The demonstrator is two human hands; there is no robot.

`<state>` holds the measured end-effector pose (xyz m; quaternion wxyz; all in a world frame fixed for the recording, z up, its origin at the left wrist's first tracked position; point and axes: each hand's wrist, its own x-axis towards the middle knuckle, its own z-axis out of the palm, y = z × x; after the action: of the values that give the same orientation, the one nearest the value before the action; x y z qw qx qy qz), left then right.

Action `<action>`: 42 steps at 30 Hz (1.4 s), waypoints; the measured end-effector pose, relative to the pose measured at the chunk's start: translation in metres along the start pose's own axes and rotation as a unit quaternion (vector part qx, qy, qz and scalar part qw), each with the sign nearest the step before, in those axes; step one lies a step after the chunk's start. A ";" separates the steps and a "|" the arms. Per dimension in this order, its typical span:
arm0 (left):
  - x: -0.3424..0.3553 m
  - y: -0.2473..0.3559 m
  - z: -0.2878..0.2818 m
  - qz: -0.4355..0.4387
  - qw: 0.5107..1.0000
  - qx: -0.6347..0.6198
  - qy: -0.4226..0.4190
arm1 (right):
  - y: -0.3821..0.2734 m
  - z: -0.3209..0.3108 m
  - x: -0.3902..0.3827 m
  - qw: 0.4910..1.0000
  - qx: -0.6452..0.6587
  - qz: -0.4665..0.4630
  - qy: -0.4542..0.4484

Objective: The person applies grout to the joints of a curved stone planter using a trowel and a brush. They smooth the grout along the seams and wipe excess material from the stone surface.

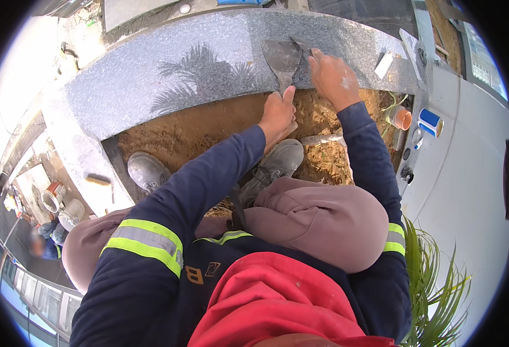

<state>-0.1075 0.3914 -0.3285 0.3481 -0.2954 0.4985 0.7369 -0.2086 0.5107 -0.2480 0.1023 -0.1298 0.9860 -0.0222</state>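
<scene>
Soil (191, 124) underfoot w/ grey shoes (148, 172) nearest, then L hand (279, 115) closed round scraper (281, 56) handle & R hand (331, 75) gripping small blade (301, 43) just beside scraper, both tools over stone surface (133, 75), contact unclear, blue item (240, 2) beyond.

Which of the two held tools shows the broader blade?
The scraper in the left hand: its blade fans out; the tool in the right hand looks narrow.

The left arm (205, 165) reaches diagonally forward, left hand (277, 118) closed, thumb (290, 94) pointing ahead. The right arm (370, 153) stretches farther, right hand (334, 79) palm down, fingers (317, 55) curled.
</scene>
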 end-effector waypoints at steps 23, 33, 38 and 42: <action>-0.004 0.008 -0.006 -0.001 1.000 0.011 -0.011 | -0.007 -0.004 -0.011 0.999 -0.030 0.004 -0.024; 0.010 0.001 -0.011 0.020 1.000 0.016 -0.018 | -0.005 -0.012 -0.010 0.999 -0.004 -0.020 -0.042; 0.008 0.005 -0.011 0.015 1.000 0.009 -0.016 | -0.029 -0.006 -0.036 0.997 -0.011 -0.019 -0.069; 0.002 0.008 -0.005 -0.001 1.000 0.027 -0.011 | -0.011 -0.001 -0.004 0.997 -0.021 -0.074 0.011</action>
<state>-0.1153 0.3846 -0.3277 0.3620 -0.2782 0.5143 0.7260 -0.2022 0.5010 -0.2459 0.0866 -0.2040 0.9751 -0.0104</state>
